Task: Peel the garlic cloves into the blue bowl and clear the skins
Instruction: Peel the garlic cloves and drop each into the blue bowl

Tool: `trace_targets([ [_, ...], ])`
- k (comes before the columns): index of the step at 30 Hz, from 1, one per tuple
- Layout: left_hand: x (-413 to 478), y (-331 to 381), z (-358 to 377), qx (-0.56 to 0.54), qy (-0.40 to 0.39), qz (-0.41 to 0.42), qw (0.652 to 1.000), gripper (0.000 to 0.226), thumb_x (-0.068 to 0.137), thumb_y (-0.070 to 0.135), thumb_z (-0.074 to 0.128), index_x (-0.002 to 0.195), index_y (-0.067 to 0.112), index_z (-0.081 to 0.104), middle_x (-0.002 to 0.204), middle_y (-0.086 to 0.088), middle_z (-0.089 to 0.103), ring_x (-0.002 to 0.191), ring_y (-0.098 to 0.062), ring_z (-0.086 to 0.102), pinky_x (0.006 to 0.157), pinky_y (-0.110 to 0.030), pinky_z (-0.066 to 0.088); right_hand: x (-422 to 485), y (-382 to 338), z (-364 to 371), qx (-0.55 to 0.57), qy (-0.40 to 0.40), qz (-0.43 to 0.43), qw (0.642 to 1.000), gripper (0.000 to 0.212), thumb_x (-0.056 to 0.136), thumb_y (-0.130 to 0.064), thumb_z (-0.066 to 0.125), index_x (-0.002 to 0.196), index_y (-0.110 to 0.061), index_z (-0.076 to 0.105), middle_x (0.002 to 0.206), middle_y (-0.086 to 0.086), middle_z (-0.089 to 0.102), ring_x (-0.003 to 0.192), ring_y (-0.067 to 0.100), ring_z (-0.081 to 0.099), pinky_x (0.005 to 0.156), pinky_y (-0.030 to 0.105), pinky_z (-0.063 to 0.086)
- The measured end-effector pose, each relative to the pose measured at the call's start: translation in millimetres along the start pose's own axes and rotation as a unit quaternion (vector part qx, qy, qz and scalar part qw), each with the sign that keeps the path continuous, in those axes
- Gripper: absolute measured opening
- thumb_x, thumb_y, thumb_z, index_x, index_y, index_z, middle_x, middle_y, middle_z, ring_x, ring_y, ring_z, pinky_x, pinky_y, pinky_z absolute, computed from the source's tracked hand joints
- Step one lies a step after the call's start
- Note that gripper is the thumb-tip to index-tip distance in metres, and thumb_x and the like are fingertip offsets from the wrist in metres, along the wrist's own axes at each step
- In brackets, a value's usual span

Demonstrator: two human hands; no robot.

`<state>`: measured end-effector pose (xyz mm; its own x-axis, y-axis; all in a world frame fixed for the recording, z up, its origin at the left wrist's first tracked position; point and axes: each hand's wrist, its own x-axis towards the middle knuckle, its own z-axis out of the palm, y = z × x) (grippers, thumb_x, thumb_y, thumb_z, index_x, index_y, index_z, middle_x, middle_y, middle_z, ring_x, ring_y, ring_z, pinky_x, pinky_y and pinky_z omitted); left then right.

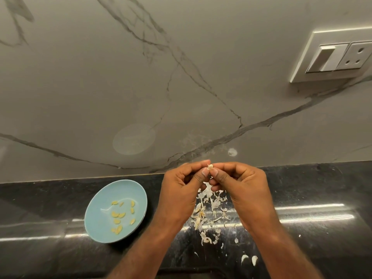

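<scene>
- Black counter: bears the blue bowl at left and, well apart at centre, the garlic skins.
- Blue bowl: holds peeled cloves; nearer the left hand.
- Left hand and right hand: both pinch one garlic clove between thumb and fingertips, above the skins; its long axis cannot be told.

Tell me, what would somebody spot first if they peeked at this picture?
First, the two hands in the middle: the left hand and the right hand pinch one small garlic clove together, above the black counter. Right under them lies a messy scatter of white skins. To the left sits the blue bowl with yellowish peeled cloves inside.
</scene>
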<state>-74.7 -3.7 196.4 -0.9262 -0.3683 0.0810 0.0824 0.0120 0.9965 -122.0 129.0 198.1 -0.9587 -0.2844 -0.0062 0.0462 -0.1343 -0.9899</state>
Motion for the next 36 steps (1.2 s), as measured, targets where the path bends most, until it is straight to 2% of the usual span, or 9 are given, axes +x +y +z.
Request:
trace_targets([
  [6, 1.6, -3.6, -5.4, 0.065, 0.008, 0.037, 0.997, 0.017, 0.088, 0.013, 0.069, 0.095, 0.028, 0.075, 0.091, 0.006, 0.075, 0.087, -0.01, 0.071, 0.079, -0.027, 0.059, 0.2, -1.0, 2.9, -0.067, -0.015, 0.005, 0.998, 0.003, 0.084, -0.018, 0.075, 0.083, -0.017, 0.078, 0.078, 0.005, 0.076, 0.07, 0.021, 0.072, 0.062, 0.027, 0.057],
  [11, 1.2, -5.0, -7.1, 0.127, -0.011, 0.087, 0.988, 0.021, 0.089, 0.012, 0.068, 0.096, 0.032, 0.074, 0.09, 0.011, 0.071, 0.088, -0.009, 0.069, 0.076, -0.022, 0.057, 2.1, -1.0, 2.3, -0.079, -0.01, 0.006, 0.997, 0.007, 0.083, -0.015, 0.077, 0.075, -0.015, 0.077, 0.069, 0.005, 0.072, 0.056, 0.011, 0.063, 0.054, 0.021, 0.052],
  [15, 1.3, -3.5, -8.9, 0.154, -0.02, 0.097, 0.983, 0.028, 0.089, 0.014, 0.068, 0.094, 0.042, 0.07, 0.09, 0.017, 0.07, 0.087, -0.004, 0.067, 0.075, -0.016, 0.054, 3.4, 1.0, 3.8, -0.072, -0.004, 0.014, 0.997, 0.01, 0.081, -0.013, 0.079, 0.072, -0.014, 0.075, 0.066, 0.005, 0.071, 0.057, 0.014, 0.063, 0.057, 0.025, 0.053],
  [22, 0.1, -2.4, -9.2, 0.137, -0.014, 0.087, 0.987, 0.02, 0.09, 0.018, 0.066, 0.096, 0.036, 0.072, 0.089, 0.012, 0.07, 0.085, -0.008, 0.068, 0.076, -0.024, 0.058, 3.6, 2.5, 7.2, -0.001, 0.003, 0.029, 1.0, 0.008, 0.08, -0.007, 0.079, 0.075, -0.004, 0.074, 0.069, 0.015, 0.07, 0.059, 0.021, 0.062, 0.06, 0.027, 0.054],
  [25, 1.4, -1.6, -9.8, 0.122, -0.009, 0.073, 0.99, 0.018, 0.091, 0.016, 0.066, 0.098, 0.031, 0.074, 0.089, 0.006, 0.072, 0.083, -0.013, 0.069, 0.076, -0.027, 0.059, 4.6, 0.4, 9.2, 0.011, -0.001, 0.033, 0.999, 0.007, 0.08, -0.006, 0.078, 0.075, -0.004, 0.074, 0.069, 0.012, 0.071, 0.061, 0.018, 0.063, 0.058, 0.024, 0.053],
  [30, 0.2, -2.3, -6.1, 0.077, 0.011, 0.033, 0.996, 0.017, 0.091, 0.016, 0.066, 0.102, 0.028, 0.071, 0.089, 0.006, 0.074, 0.083, -0.015, 0.071, 0.074, -0.024, 0.058, 6.2, 0.7, 12.2, -0.026, 0.012, 0.036, 0.999, 0.009, 0.082, -0.011, 0.078, 0.075, -0.009, 0.073, 0.068, 0.007, 0.07, 0.059, 0.013, 0.062, 0.055, 0.023, 0.051],
  [34, -1.0, -6.1, -5.1, 0.106, 0.027, 0.035, 0.993, 0.013, 0.092, 0.016, 0.066, 0.098, 0.025, 0.073, 0.086, 0.009, 0.074, 0.08, -0.012, 0.07, 0.071, -0.023, 0.058, 5.1, 2.3, 14.3, -0.099, 0.019, 0.021, 0.995, 0.016, 0.087, -0.016, 0.075, 0.071, -0.019, 0.071, 0.06, -0.003, 0.066, 0.057, 0.008, 0.057, 0.056, 0.025, 0.052],
  [36, -0.7, -5.1, -5.1, 0.099, 0.029, 0.031, 0.994, 0.012, 0.09, 0.025, 0.067, 0.099, 0.026, 0.074, 0.087, 0.007, 0.074, 0.081, -0.01, 0.071, 0.071, -0.02, 0.057, 3.9, 2.2, 15.1, -0.125, 0.017, 0.009, 0.992, 0.015, 0.088, -0.021, 0.073, 0.074, -0.02, 0.069, 0.057, -0.009, 0.064, 0.054, 0.003, 0.054, 0.055, 0.023, 0.05],
])
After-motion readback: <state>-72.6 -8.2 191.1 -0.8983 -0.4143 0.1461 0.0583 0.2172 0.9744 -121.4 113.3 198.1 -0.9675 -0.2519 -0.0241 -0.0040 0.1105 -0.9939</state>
